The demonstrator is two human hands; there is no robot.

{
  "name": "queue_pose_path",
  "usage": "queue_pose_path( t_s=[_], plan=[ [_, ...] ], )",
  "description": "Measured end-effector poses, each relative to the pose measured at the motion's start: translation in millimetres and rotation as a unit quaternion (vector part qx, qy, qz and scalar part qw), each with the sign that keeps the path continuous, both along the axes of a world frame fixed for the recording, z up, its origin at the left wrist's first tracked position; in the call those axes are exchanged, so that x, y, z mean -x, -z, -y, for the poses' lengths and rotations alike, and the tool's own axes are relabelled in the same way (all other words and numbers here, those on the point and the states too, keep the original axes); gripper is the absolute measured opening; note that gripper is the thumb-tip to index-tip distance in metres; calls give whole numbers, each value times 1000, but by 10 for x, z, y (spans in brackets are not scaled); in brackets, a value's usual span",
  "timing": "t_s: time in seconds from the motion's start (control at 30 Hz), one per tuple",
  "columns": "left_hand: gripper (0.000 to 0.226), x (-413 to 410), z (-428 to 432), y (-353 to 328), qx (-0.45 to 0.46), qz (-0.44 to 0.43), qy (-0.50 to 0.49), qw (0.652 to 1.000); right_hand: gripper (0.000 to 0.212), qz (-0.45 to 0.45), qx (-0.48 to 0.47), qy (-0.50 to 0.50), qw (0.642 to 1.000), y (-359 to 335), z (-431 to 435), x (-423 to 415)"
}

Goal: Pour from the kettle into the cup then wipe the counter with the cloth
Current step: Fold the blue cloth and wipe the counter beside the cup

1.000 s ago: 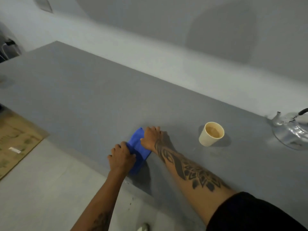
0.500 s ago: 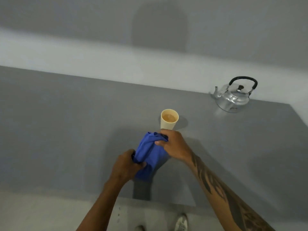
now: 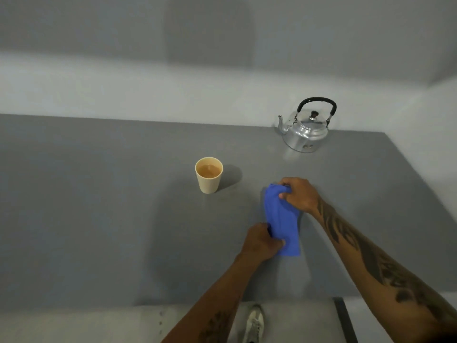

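A blue cloth (image 3: 282, 219) is stretched lengthwise over the grey counter (image 3: 99, 206), right of centre. My right hand (image 3: 299, 194) grips its far end and my left hand (image 3: 262, 241) grips its near end. A cream cup (image 3: 209, 178) holding brown liquid stands upright to the left of the cloth, apart from both hands. The shiny metal kettle (image 3: 306, 129) with a black handle sits at the back right, near the wall, spout pointing left.
A grey wall runs along the counter's far edge and the right side. The counter's front edge lies near the bottom, with pale floor and my shoe (image 3: 254, 323) below it.
The cloth and both hands have moved from the left of the cup to its right. It was pressed on the counter, then lifted, and is now held stretched between both hands.
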State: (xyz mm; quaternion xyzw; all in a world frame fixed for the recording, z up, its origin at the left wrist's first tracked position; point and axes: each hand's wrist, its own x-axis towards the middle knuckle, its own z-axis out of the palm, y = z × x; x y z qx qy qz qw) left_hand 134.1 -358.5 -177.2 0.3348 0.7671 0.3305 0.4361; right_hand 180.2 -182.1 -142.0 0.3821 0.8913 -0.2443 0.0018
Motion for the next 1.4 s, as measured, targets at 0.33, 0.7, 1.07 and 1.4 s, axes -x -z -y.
queue_pose_path(
  t_s=[0.33, 0.7, 1.07, 1.4],
  plan=[
    [37, 1121, 1137, 235, -116, -376, -63, 917, 75, -19, -142, 2, 990, 862, 743, -349],
    [53, 2023, 1550, 592, -25, -454, -60, 888, 62, 94, -194, 31, 976, 832, 764, 540],
    [52, 2007, 1576, 583, -37, -450, -60, 890, 64, 84, -254, -221, 938, 869, 993, 64],
    [51, 2024, 1559, 625, -39, -440, -63, 895, 66, 76, -242, -176, 951, 887, 1522, 399]
  ],
)
